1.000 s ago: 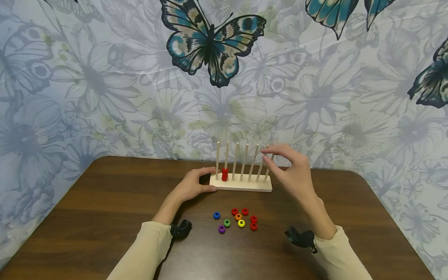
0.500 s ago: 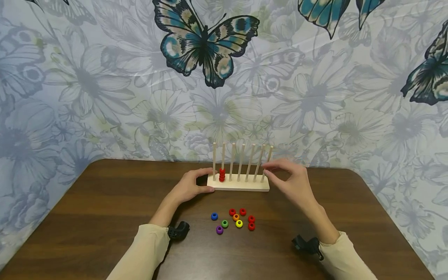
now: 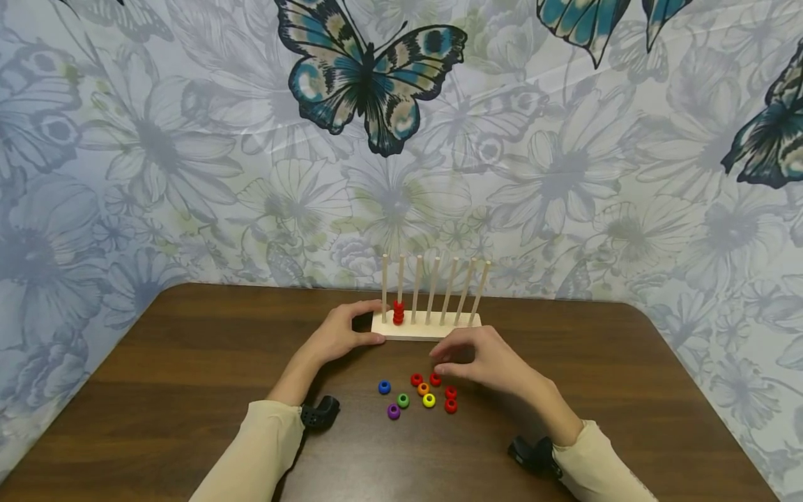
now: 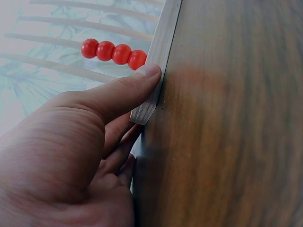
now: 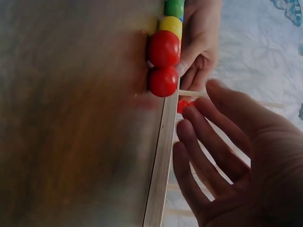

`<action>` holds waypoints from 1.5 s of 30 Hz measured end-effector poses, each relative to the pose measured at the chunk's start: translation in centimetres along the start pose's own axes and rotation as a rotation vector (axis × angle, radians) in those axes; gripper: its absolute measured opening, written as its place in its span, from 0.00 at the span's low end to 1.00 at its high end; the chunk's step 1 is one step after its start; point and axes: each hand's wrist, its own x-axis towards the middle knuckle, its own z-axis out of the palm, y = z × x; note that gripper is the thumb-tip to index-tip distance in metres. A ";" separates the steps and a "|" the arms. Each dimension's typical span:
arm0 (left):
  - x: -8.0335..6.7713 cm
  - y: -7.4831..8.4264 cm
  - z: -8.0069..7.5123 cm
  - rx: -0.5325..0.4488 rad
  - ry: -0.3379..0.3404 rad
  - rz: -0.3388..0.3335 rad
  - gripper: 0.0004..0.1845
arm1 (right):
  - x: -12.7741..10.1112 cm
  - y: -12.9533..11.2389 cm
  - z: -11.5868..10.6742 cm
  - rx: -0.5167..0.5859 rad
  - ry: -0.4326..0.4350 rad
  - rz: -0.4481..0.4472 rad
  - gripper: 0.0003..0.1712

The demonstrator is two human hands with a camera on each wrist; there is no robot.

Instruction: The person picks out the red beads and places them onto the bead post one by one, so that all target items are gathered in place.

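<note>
A pale wooden peg board point(image 3: 401, 335) with a row of upright pegs stands at the back of the table. Several red beads point(image 3: 398, 314) are stacked on its second peg from the left. My left hand point(image 3: 339, 331) grips the board's left end; in the left wrist view the thumb point(image 4: 137, 82) presses the front edge and the fingers go behind. In front of the board my right hand point(image 3: 486, 359) hovers, thumb and fingers apart, just above a loose red bead point(image 3: 436, 380). The right wrist view shows the right hand's fingers point(image 5: 213, 142) spread, holding nothing.
Other loose beads lie before the board: blue point(image 3: 385, 387), green point(image 3: 403, 401), purple point(image 3: 393, 412), orange point(image 3: 423, 389), yellow point(image 3: 429, 401) and more red point(image 3: 450, 405). The brown table point(image 3: 219, 362) ends at a floral butterfly cloth point(image 3: 251, 174) behind the board.
My right hand has come down from the rightmost pegs, moving left and toward me to the loose beads. The left hand keeps its hold on the board.
</note>
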 end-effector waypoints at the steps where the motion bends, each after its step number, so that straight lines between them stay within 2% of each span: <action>1: 0.0 0.0 0.0 0.000 0.001 0.001 0.33 | 0.0 0.0 0.1 0.006 -0.024 0.006 0.12; 8: 0.1 0.1 0.0 0.001 -0.001 0.008 0.32 | 0.0 0.0 0.7 0.010 -0.149 0.010 0.10; 16: 0.1 0.0 0.0 0.006 -0.004 0.007 0.33 | 0.1 -0.2 1.1 0.010 -0.150 -0.008 0.08; 26: 0.0 0.2 -0.1 0.007 -0.005 -0.001 0.33 | 0.4 -0.5 0.0 -0.041 -0.018 -0.011 0.07; 30: 0.0 0.2 -0.1 0.003 -0.007 -0.006 0.33 | 0.9 -1.2 -1.0 -0.079 0.041 -0.061 0.07; 37: 0.2 0.0 -0.2 0.010 -0.006 -0.008 0.34 | 2.5 -3.3 -1.7 -0.066 0.146 -0.157 0.10; 45: 0.4 0.1 0.0 0.003 -0.004 -0.004 0.33 | 4.6 -5.8 -3.2 -0.145 0.325 -0.213 0.10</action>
